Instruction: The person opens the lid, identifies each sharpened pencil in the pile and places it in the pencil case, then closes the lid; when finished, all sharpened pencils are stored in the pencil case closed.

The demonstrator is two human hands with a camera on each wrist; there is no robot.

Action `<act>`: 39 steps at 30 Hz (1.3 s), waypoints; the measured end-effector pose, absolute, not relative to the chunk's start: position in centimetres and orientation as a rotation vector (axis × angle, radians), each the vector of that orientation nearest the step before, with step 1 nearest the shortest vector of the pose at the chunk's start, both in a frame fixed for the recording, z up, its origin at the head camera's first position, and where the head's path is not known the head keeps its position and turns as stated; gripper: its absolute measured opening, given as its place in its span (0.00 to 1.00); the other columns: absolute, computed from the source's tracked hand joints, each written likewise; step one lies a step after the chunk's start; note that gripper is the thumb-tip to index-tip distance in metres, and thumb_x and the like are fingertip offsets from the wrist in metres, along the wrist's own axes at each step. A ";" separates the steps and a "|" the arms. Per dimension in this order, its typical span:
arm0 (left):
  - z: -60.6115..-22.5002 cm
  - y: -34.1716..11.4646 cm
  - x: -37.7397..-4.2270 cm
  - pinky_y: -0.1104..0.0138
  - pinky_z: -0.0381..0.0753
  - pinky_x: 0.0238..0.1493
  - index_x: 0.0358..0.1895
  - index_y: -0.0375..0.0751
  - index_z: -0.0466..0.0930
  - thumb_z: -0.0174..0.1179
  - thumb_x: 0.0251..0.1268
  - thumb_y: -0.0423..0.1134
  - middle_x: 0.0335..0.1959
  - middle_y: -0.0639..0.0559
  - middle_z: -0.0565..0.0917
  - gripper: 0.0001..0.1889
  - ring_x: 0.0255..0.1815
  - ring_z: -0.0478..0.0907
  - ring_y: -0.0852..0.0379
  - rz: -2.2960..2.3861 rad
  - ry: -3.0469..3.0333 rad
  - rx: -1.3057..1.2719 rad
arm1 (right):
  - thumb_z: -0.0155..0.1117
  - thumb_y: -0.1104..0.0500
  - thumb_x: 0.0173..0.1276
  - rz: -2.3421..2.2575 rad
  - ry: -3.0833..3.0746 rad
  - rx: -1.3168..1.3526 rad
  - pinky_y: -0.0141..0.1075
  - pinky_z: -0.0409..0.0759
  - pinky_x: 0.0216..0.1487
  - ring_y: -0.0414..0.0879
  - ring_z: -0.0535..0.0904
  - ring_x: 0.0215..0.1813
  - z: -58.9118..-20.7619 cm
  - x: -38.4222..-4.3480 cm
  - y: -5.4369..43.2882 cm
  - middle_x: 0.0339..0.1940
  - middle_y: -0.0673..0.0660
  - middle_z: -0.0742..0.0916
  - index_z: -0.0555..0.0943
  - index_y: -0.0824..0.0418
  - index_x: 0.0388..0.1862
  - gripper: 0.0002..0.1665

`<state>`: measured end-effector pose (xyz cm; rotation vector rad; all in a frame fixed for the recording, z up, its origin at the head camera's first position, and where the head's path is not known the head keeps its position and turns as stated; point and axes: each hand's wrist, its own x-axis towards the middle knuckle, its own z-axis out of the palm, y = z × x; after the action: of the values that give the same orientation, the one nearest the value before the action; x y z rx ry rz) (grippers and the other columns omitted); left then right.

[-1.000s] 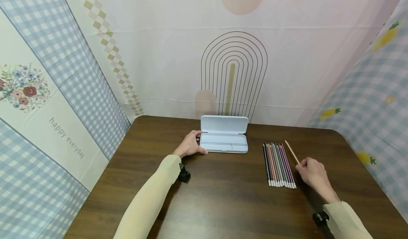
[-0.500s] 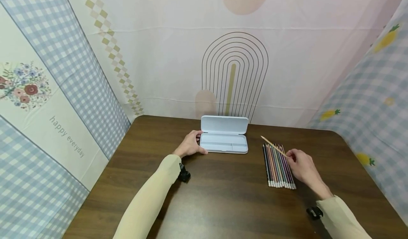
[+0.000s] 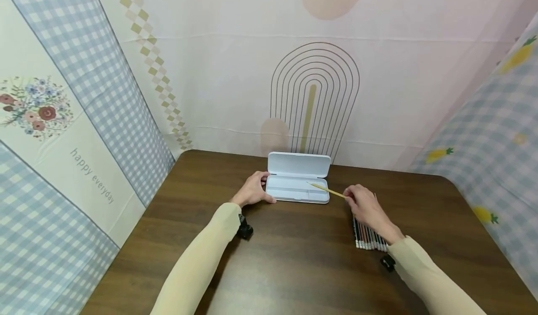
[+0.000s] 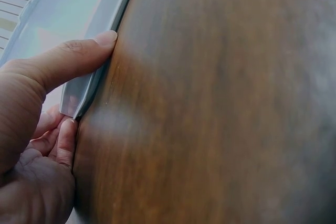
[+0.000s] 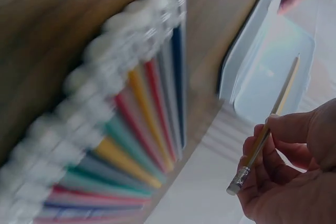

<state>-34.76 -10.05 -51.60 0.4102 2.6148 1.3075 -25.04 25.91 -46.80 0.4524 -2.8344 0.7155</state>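
A pale blue pencil case (image 3: 290, 194) lies with its lid (image 3: 299, 164) raised toward the back of the table. My left hand (image 3: 253, 189) grips the case's left end, thumb at the front edge and fingers behind. Between thumb and fingers my right hand (image 3: 367, 206) pinches a yellow pencil (image 3: 329, 191). Its sharpened tip points left over the case's right part, and in the right wrist view its white eraser (image 5: 233, 188) sticks out below the fingers. Under the right hand a row of pencils (image 3: 366, 238) in several colours lies side by side, partly hidden by that hand.
The brown wooden table (image 3: 277, 259) reaches back to a printed cloth (image 3: 227, 95). Checked cloths hang at the left and right sides. A dark wrist camera (image 3: 244, 228) sits on the left wrist and another (image 3: 387, 262) on the right.
My right hand has carried the yellow pencil leftward, from beside the row, across it, to the case, turning its tip leftward. My left hand keeps its place on the case.
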 end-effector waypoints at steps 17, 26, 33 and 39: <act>-51.3 -10.0 -34.8 0.53 0.78 0.79 0.80 0.34 0.70 0.88 0.47 0.38 0.74 0.37 0.76 0.53 0.74 0.77 0.42 1.275 2.635 0.427 | 0.62 0.73 0.76 0.684 -2.746 0.719 0.61 0.82 0.57 0.64 0.83 0.49 -48.7 -30.8 20.9 0.42 0.66 0.89 0.85 0.71 0.42 0.05; -51.3 -9.8 -35.0 0.53 0.78 0.78 0.80 0.33 0.70 0.88 0.47 0.37 0.74 0.38 0.76 0.53 0.73 0.78 0.42 1.294 2.628 0.419 | 0.63 0.73 0.76 0.695 -2.829 0.775 0.59 0.86 0.58 0.63 0.87 0.50 -49.1 -33.0 19.6 0.43 0.67 0.91 0.87 0.70 0.42 0.06; -51.5 -10.1 -35.0 0.53 0.78 0.78 0.80 0.34 0.70 0.88 0.47 0.37 0.74 0.38 0.76 0.53 0.72 0.78 0.42 1.306 2.624 0.400 | 0.65 0.71 0.76 0.713 -2.947 0.784 0.53 0.88 0.52 0.54 0.87 0.43 -48.6 -34.5 18.5 0.41 0.65 0.92 0.89 0.69 0.41 0.06; -51.5 -10.2 -34.9 0.52 0.77 0.79 0.80 0.34 0.70 0.87 0.47 0.37 0.75 0.38 0.75 0.53 0.73 0.77 0.41 1.314 2.613 0.404 | 0.65 0.72 0.74 0.679 -3.028 0.811 0.46 0.85 0.46 0.49 0.82 0.38 -48.0 -35.4 18.2 0.37 0.63 0.92 0.90 0.68 0.39 0.07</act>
<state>-34.91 -10.21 -51.48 0.4039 2.6131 1.3137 -35.43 18.17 -47.97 0.8109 -3.0280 0.6795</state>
